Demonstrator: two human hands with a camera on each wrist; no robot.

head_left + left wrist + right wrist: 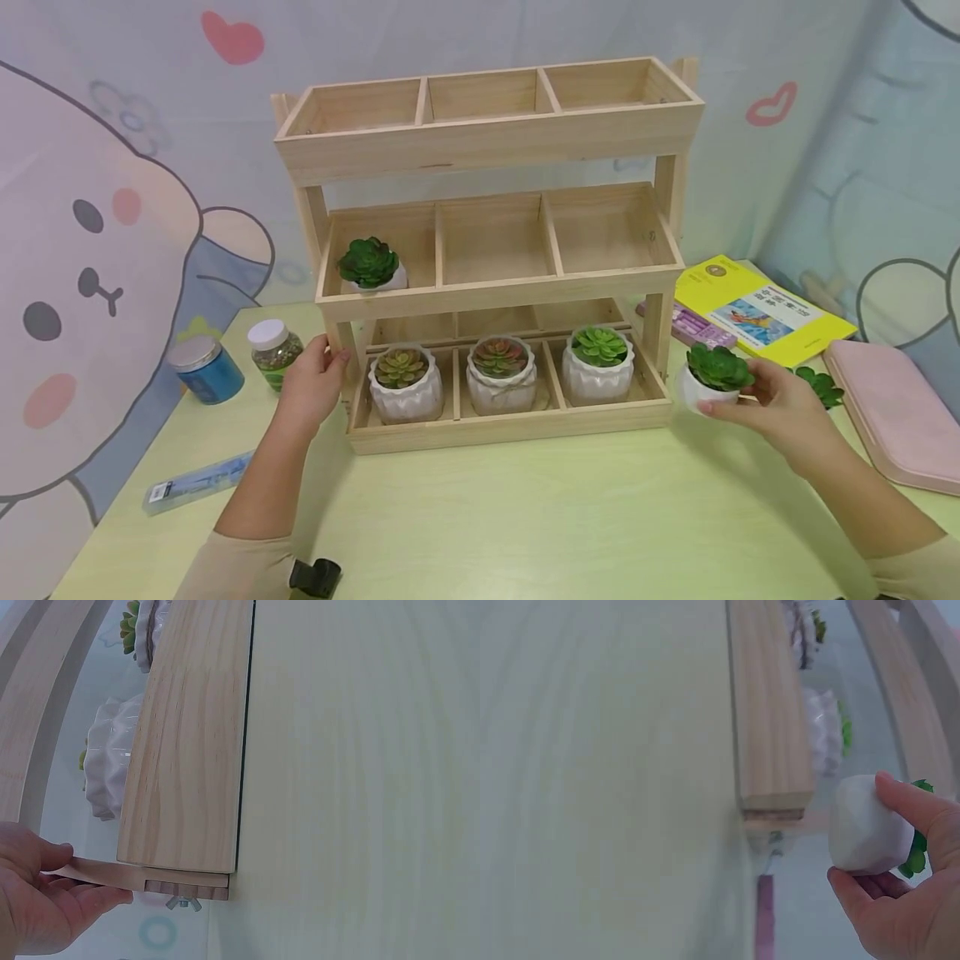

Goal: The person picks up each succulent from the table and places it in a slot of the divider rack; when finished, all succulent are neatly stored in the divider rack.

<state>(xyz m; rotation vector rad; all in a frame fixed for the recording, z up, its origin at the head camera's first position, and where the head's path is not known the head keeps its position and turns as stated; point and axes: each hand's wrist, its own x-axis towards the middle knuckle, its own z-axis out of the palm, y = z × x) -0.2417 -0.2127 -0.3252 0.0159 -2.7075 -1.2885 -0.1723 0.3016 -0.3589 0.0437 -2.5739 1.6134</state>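
Observation:
A three-tier wooden shelf (pixel 480 148) stands at the table's back, each tier split into three compartments. My left hand (pixel 311 385) grips its left side post, and the left wrist view shows the thumb and fingers around the wood (pixel 105 873). In my right hand (pixel 783 408) is a small potted succulent (pixel 716 368), held by its white pot (pixel 866 825) right of the shelf, above the table. Another succulent (pixel 371 265) sits in the middle tier's left compartment. The bottom tier holds three scalloped white pots with succulents (pixel 407 392), one per compartment.
Left of the shelf are a blue jar (pixel 208 373), a green-labelled jar (pixel 272 350) and a clear pencil case (pixel 198 482). On the right lie a yellow book (pixel 772 312), a purple box (pixel 697 325), a pink case (pixel 896 408) and another succulent (pixel 821 385), partly behind my hand.

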